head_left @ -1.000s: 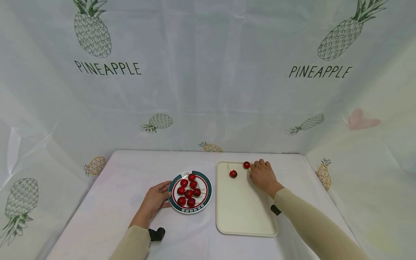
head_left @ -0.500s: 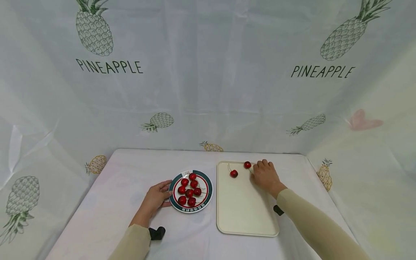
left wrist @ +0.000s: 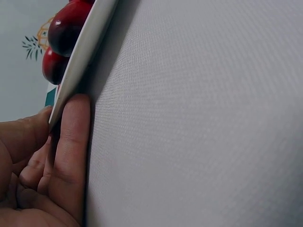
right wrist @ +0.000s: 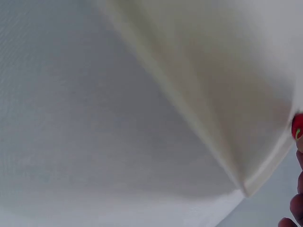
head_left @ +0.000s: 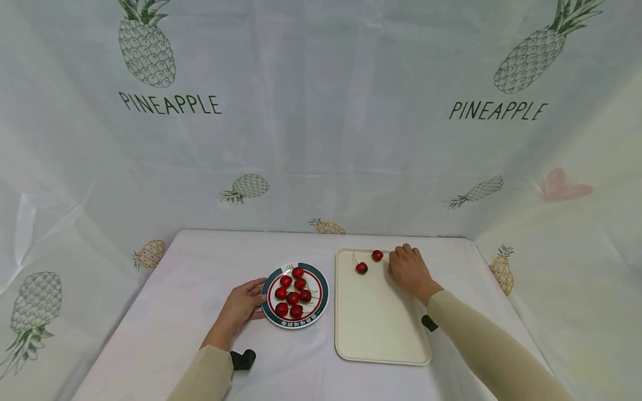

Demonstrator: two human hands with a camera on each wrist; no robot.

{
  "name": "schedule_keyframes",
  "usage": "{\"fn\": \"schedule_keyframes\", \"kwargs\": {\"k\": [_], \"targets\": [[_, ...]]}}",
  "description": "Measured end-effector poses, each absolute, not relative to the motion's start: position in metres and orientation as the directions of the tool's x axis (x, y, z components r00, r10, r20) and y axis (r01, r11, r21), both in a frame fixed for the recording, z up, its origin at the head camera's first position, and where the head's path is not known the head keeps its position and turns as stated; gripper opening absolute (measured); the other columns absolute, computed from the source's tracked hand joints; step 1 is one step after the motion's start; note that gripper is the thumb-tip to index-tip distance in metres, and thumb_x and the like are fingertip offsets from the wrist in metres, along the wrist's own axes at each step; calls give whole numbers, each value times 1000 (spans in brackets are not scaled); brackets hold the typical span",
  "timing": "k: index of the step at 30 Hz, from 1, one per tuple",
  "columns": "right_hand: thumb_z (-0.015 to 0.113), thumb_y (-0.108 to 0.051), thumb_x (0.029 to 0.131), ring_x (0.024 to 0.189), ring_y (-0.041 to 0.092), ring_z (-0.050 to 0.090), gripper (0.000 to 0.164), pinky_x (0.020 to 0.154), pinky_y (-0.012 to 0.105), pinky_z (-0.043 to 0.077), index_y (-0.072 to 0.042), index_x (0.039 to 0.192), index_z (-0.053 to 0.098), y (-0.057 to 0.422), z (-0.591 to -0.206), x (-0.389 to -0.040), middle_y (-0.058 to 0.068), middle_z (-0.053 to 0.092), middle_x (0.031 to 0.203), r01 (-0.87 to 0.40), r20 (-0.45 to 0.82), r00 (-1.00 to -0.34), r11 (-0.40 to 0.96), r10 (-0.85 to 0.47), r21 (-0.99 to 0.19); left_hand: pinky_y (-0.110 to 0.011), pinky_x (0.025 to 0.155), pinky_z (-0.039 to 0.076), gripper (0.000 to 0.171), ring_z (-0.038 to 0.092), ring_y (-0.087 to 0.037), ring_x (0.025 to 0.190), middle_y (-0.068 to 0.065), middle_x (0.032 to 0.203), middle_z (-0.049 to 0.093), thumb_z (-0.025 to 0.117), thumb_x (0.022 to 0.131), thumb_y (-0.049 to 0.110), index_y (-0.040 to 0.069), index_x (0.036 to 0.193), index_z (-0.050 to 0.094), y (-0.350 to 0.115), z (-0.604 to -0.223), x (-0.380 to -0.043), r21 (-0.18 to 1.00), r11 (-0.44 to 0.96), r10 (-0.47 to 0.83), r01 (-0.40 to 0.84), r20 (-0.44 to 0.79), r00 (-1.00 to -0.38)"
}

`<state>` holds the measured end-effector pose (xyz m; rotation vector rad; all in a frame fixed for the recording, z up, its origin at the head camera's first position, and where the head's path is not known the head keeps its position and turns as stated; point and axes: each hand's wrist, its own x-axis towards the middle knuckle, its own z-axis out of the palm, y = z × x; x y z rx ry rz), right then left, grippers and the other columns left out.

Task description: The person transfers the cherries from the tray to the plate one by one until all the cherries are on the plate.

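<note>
My left hand holds the left rim of a round plate with a green and red border. In the left wrist view its thumb lies on the rim and a finger is under it. Several red cherries with stems lie on that plate. At the far end of a cream tray, my right hand pinches the stem of a cherry. The right wrist view shows this cherry at its right edge, beside the fingertips. Another cherry lies on the tray to the left.
Plate and tray stand side by side on a table with a white cloth, a narrow gap between them. Behind the table hangs a pale curtain printed with pineapples. Black straps show at both wrists.
The cherry at my right hand has shifted slightly left over the tray, and its stem lies flatter. My right hand has barely moved. Left hand and plate stay put.
</note>
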<state>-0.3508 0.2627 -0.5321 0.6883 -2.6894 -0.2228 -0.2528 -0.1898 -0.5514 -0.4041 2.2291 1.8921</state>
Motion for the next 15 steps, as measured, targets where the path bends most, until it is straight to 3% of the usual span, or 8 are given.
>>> {"fn": "schedule_keyframes", "kwargs": {"k": [15], "targets": [[67, -14, 96, 81, 27, 43, 24, 72, 38, 39, -6, 79, 52, 249, -510, -333, 5, 47, 77, -463, 339, -781, 851, -524, 249, -39, 78, 67, 53, 76, -21, 100, -24, 152, 57, 61, 104, 5, 11, 156, 51, -190, -551, -253, 932, 146, -73, -333, -325, -943]]}}
